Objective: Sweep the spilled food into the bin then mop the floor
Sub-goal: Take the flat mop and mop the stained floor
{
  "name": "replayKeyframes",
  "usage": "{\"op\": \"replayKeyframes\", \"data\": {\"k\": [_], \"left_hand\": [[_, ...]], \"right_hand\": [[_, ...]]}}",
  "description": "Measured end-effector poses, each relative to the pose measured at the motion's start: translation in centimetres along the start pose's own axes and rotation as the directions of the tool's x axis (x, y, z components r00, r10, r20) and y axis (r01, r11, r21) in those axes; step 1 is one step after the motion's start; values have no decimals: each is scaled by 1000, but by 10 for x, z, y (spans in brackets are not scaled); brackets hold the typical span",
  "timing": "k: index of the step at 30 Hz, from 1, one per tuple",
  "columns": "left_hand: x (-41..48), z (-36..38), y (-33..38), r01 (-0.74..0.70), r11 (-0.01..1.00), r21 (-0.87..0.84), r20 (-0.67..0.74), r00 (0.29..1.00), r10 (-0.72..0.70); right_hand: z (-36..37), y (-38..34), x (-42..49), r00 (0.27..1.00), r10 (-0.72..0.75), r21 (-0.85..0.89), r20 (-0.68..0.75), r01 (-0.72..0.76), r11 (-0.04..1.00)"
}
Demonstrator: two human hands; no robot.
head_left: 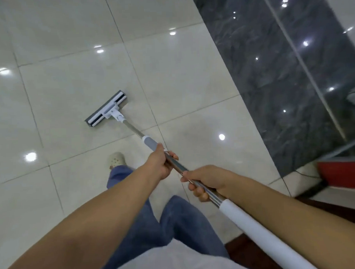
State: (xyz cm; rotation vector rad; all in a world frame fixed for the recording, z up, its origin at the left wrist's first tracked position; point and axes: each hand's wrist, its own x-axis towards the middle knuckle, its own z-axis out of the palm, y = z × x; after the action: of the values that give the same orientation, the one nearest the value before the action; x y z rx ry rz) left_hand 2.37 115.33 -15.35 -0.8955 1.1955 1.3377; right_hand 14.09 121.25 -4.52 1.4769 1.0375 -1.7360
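The glossy, pale cream tiled floor [68, 82] fills the left of the view, and no spilled food shows on it, so the sweeping looks done and the mopping is the step in hand. Flat on a tile ahead of a cream perforated clog [116, 159] lies the flat grey-and-white sponge mop head [106, 109], its long edge set slantwise across the tile. From it the steel mop pole with a grey collar and white foam grip [131, 129] rises back toward the person. The left hand [160, 164] is closed round the pole just behind the grey collar; the right hand [207, 180] is wrapped round the bare steel just ahead of the white foam. Whether the floor behind the head is wet is hard to tell through the glare. To the right stands a dark grey marble wall panel [271, 69] and, lower, a red object [341, 173]. Next, the head likely needs drawing along the tiles, kept flat, with strokes that overlap and stop short of the wall.
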Motion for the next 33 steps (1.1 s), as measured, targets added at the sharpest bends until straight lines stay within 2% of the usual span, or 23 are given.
{"op": "replayKeyframes", "data": {"k": [3,7,12,18,27,30,33], "left_hand": [[-28,14,-72,101,995,5,48,994,-101],[-58,12,-130,235,971,45,77,968,-238],[-46,9,-108,166,972,167,33,984,-174],[-11,1,-6,103,977,186,24,994,-110],[77,-17,231,-77,967,242,-6,997,81],[98,-18,298,-118,965,234,-16,992,125],[108,-23,336,-124,969,212,-2,992,128]], "right_hand": [[-40,62,-30,999,-29,-73,-36,27,997],[-54,124,-58,995,-87,-272,-50,70,960],[-39,107,-43,992,-97,-220,-84,76,973],[9,25,3,993,-114,-112,-43,109,988],[117,-188,83,986,-165,9,26,165,986],[144,-252,106,985,-170,19,40,170,985],[162,-289,116,989,-138,-16,62,139,990]]}}
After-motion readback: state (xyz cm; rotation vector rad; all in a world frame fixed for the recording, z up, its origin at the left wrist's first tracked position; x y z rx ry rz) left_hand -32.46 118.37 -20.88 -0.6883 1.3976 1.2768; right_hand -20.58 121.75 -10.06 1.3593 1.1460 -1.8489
